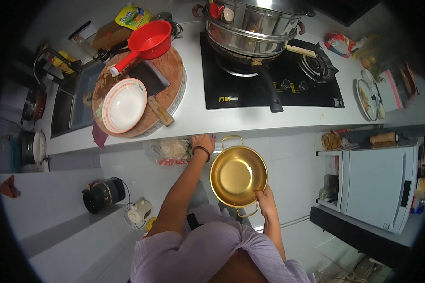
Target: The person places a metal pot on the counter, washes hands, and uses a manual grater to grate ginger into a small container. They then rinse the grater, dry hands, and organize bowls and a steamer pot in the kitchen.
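A gold-coloured two-handled metal pot (219, 191) is held out in front of my body, its bare inside facing up. My right hand (266, 201) grips its near right rim, thumb over the edge, beside the lower loop handle. My left hand (203, 144), with a dark bracelet at the wrist, reaches to the front edge of the white countertop (194, 120). Its fingertips are partly hidden there, so what they touch is unclear. Just left of that hand, below the counter edge, is a clear plastic bag (171, 150) with pale contents.
A round wooden chopping board (173, 67) bears a cleaver (152, 78), a white bowl (124, 106) and a red plastic ladle (150, 39). Stacked steel steamer pots (248, 42) stand on a black gas hob (233, 100); a black pan handle (269, 88) juts past its front. A white cabinet (375, 187) stands right.
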Demonstrator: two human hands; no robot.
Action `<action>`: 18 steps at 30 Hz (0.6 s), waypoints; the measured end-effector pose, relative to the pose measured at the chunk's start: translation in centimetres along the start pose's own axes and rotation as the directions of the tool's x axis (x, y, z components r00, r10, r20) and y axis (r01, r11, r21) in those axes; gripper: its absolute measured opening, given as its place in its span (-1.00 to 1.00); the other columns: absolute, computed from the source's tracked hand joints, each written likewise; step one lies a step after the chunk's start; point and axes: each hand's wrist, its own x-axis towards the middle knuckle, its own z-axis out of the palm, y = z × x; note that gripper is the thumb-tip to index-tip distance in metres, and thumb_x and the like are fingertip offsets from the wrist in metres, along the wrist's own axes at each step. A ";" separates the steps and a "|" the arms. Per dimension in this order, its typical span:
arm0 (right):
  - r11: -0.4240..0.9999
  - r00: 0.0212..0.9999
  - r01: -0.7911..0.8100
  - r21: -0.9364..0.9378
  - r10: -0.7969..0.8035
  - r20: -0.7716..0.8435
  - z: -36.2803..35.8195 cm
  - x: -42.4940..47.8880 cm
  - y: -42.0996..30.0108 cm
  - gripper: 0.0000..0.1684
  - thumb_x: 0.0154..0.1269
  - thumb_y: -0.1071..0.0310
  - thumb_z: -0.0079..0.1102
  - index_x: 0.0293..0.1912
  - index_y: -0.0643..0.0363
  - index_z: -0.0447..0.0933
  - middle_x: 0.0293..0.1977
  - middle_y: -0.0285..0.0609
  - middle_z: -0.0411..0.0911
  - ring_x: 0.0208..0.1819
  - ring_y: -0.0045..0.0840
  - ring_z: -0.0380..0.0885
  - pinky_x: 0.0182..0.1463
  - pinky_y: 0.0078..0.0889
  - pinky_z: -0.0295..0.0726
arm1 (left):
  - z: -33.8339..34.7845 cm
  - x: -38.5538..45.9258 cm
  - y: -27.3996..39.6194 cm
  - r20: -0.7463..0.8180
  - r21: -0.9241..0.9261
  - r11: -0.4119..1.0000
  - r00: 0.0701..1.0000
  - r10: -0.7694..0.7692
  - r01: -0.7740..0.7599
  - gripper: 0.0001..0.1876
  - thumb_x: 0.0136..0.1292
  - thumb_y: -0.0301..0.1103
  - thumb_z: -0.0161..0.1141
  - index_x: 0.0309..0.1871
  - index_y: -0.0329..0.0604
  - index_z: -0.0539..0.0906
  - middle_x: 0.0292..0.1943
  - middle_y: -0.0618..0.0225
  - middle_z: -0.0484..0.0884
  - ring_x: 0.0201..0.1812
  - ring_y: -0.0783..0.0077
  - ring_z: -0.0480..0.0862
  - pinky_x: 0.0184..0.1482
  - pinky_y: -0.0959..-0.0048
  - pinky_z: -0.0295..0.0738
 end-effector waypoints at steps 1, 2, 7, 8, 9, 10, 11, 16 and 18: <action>0.999 0.999 0.043 -0.028 -0.043 0.010 -0.9 0.4 0.3 -0.54 0.26 0.54 -0.05 0.17 0.39 0.31 -0.14 -0.12 0.53 -0.22 -0.55 0.51 -0.15 -0.49 0.52 | 0.8 0.1 -0.1 -0.091 0.014 1.000 0.996 -0.007 0.008 -0.54 0.34 -0.02 0.01 0.02 -0.26 0.57 0.06 0.05 0.57 0.22 0.01 0.41 0.40 -0.02 -0.02; 0.995 0.996 0.087 -0.055 -0.086 0.022 -1.9 0.8 0.8 -0.54 0.26 0.54 -0.05 0.17 0.39 0.31 -0.14 -0.12 0.53 -0.23 -0.56 0.51 -0.16 -0.50 0.52 | 1.5 0.1 0.0 -0.181 0.029 0.999 0.983 -0.013 0.019 -0.56 0.35 -0.02 0.00 -0.04 -0.25 0.60 0.01 0.06 0.61 0.19 0.01 0.44 0.39 -0.01 0.01; 0.991 0.996 0.063 -0.118 -0.055 0.065 -4.5 1.8 2.2 -0.57 0.28 0.54 -0.06 0.15 0.38 0.31 -0.19 -0.13 0.54 -0.30 -0.58 0.51 -0.22 -0.51 0.51 | 1.3 -1.4 0.2 -0.216 -0.024 0.999 0.976 0.022 -0.027 -0.46 0.24 -0.09 0.10 0.17 -0.30 0.44 0.19 0.00 0.43 0.28 -0.05 0.31 0.39 -0.03 0.01; 0.991 0.998 0.018 -0.133 -0.008 0.069 -4.8 2.1 2.5 -0.58 0.28 0.54 -0.06 0.14 0.37 0.31 -0.20 -0.13 0.54 -0.31 -0.58 0.51 -0.23 -0.52 0.51 | 2.6 -1.9 -0.4 -0.361 0.006 0.996 0.928 0.089 -0.093 -0.46 0.22 -0.10 0.12 0.17 -0.28 0.44 0.20 0.03 0.42 0.27 -0.04 0.32 0.39 -0.03 0.00; 0.989 0.997 -0.020 -0.149 0.031 0.072 -5.1 2.5 2.7 -0.59 0.28 0.54 -0.06 0.13 0.37 0.32 -0.20 -0.14 0.54 -0.32 -0.58 0.51 -0.25 -0.52 0.51 | 3.0 -2.5 -0.5 -0.501 0.049 0.987 0.851 0.159 -0.155 -0.46 0.21 -0.10 0.14 0.16 -0.27 0.44 0.20 0.05 0.41 0.27 -0.03 0.32 0.39 -0.03 -0.01; 0.991 0.997 -0.008 -0.134 0.018 0.076 -5.2 3.0 3.4 -0.60 0.28 0.53 -0.05 0.11 0.37 0.31 -0.22 -0.14 0.54 -0.35 -0.56 0.51 -0.26 -0.50 0.51 | 3.5 -3.5 -0.7 -0.555 0.021 0.980 0.813 0.176 -0.198 -0.52 0.17 -0.13 0.18 0.08 -0.24 0.47 0.13 0.08 0.44 0.24 -0.01 0.35 0.39 -0.03 0.02; 0.988 0.997 -0.007 -0.154 0.018 0.075 -5.2 3.3 3.9 -0.60 0.28 0.53 -0.04 0.11 0.38 0.31 -0.23 -0.13 0.54 -0.35 -0.57 0.50 -0.27 -0.50 0.51 | 3.9 -4.8 -1.0 -0.557 0.002 0.977 0.811 0.179 -0.214 -0.53 0.17 -0.14 0.18 0.08 -0.23 0.47 0.11 0.09 0.45 0.25 -0.01 0.34 0.39 -0.03 0.02; 0.980 0.996 0.047 -0.195 -0.032 0.078 -3.8 5.3 5.7 -0.60 0.27 0.52 -0.04 0.11 0.38 0.31 -0.27 -0.12 0.54 -0.36 -0.56 0.50 -0.29 -0.49 0.51 | 6.1 -11.4 -3.7 -0.612 -0.031 0.954 0.760 0.219 -0.300 -0.63 0.13 -0.21 0.23 -0.06 -0.22 0.52 -0.02 0.12 0.49 0.21 0.02 0.38 0.34 -0.06 0.12; 0.979 0.994 0.015 -0.201 0.007 0.107 -2.5 6.0 5.7 -0.60 0.27 0.52 -0.05 0.11 0.38 0.31 -0.27 -0.12 0.54 -0.36 -0.56 0.50 -0.29 -0.49 0.50 | 6.9 -13.7 -5.2 -0.618 -0.043 0.949 0.755 0.220 -0.312 -0.67 0.10 -0.23 0.25 -0.13 -0.23 0.53 -0.07 0.13 0.50 0.18 0.03 0.41 0.31 -0.09 0.14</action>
